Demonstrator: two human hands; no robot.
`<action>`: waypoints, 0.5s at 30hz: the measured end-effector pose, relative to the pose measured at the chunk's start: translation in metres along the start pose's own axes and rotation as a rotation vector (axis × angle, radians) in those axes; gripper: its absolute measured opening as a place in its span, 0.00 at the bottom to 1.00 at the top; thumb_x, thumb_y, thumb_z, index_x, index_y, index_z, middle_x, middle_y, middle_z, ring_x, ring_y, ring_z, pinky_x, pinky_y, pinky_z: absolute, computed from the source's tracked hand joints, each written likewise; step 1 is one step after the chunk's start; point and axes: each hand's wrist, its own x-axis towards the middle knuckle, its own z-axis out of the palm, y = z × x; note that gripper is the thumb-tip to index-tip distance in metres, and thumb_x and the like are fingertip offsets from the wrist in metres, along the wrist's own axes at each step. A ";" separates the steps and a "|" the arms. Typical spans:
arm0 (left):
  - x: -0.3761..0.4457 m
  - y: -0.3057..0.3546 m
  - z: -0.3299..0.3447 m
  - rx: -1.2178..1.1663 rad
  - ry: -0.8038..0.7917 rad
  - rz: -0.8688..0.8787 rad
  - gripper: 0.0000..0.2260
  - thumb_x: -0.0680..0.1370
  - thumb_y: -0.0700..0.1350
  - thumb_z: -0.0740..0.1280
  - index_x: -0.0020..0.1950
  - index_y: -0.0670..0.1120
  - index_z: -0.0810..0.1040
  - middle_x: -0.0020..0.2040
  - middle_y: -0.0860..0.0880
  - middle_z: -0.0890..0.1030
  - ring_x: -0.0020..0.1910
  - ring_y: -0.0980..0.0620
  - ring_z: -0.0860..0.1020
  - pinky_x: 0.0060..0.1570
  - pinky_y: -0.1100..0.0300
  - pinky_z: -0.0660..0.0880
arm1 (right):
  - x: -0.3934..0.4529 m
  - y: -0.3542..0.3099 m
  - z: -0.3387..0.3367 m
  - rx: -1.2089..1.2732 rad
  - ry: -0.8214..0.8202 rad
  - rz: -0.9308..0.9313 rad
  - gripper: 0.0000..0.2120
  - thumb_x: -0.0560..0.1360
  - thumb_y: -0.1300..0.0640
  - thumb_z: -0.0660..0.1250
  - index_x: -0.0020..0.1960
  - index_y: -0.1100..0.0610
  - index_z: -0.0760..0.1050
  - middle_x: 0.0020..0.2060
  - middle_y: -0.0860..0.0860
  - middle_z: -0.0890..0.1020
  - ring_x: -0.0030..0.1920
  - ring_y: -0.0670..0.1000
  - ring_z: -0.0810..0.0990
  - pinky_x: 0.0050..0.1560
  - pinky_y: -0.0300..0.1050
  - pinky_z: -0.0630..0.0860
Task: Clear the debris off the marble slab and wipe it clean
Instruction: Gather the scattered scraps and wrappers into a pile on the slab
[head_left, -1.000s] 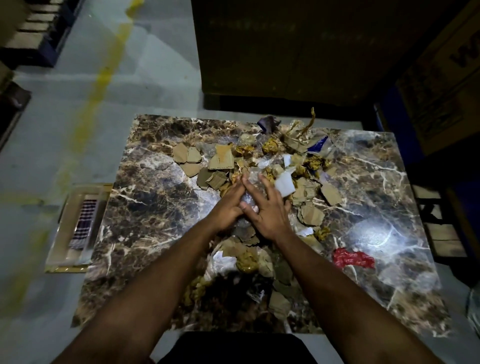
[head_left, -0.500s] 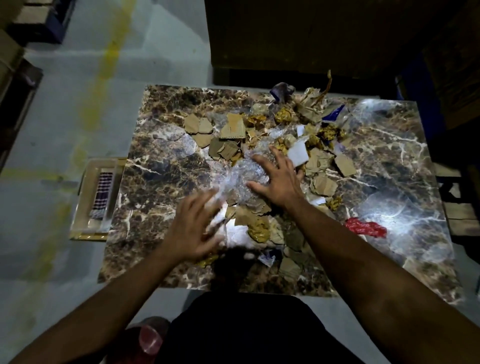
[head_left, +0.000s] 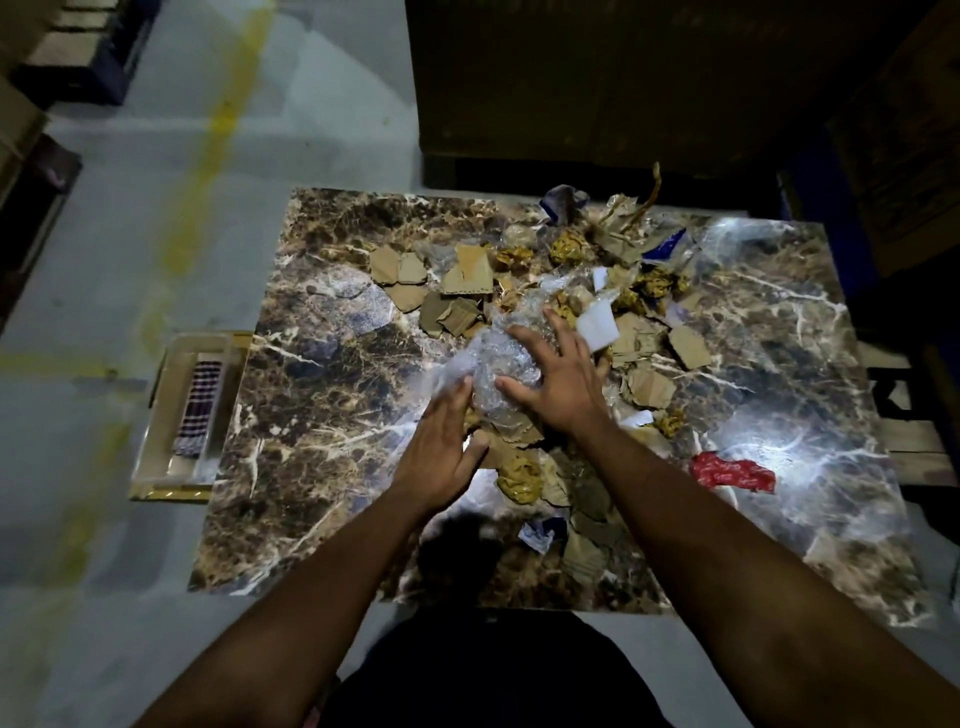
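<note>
A dark brown marble slab (head_left: 322, 415) with white veins lies on the floor before me. Debris covers its middle and far part: torn cardboard pieces (head_left: 467, 270), crumpled yellow paper balls (head_left: 519, 475), white paper scraps (head_left: 597, 325) and a red wrapper (head_left: 730, 470). A crumpled clear plastic sheet (head_left: 488, 358) lies in the middle of the pile. My right hand (head_left: 556, 379) rests flat on the plastic with fingers spread. My left hand (head_left: 441, 447) touches the plastic's near left edge, fingers straight.
A shallow tray (head_left: 156, 441) holding a checked cloth (head_left: 200, 410) sits on the grey floor left of the slab. A large dark box (head_left: 597, 88) stands behind the slab. A yellow line (head_left: 208, 140) runs along the floor. More boxes stand at right.
My left hand swung out to the left and has come back in to the plastic sheet. My right hand stays on the plastic. The view has shifted slightly.
</note>
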 end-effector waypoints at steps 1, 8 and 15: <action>0.006 0.004 0.004 -0.022 0.003 -0.019 0.31 0.84 0.60 0.52 0.81 0.58 0.37 0.81 0.58 0.41 0.78 0.58 0.40 0.76 0.54 0.41 | 0.000 0.001 0.001 -0.001 0.003 0.001 0.34 0.70 0.29 0.68 0.72 0.25 0.58 0.82 0.43 0.49 0.80 0.59 0.54 0.69 0.81 0.55; -0.006 0.005 0.012 -0.123 0.224 -0.014 0.30 0.79 0.62 0.58 0.76 0.50 0.56 0.74 0.46 0.56 0.73 0.44 0.56 0.72 0.41 0.55 | -0.001 -0.001 0.000 -0.030 0.014 0.005 0.34 0.71 0.28 0.67 0.73 0.25 0.58 0.82 0.44 0.48 0.80 0.59 0.54 0.69 0.82 0.53; -0.041 0.000 0.013 -0.008 0.405 0.198 0.26 0.75 0.58 0.66 0.66 0.46 0.65 0.68 0.34 0.67 0.66 0.39 0.67 0.68 0.45 0.62 | -0.001 -0.003 0.000 -0.019 0.026 0.008 0.34 0.71 0.29 0.67 0.73 0.25 0.57 0.82 0.44 0.49 0.80 0.59 0.55 0.70 0.82 0.48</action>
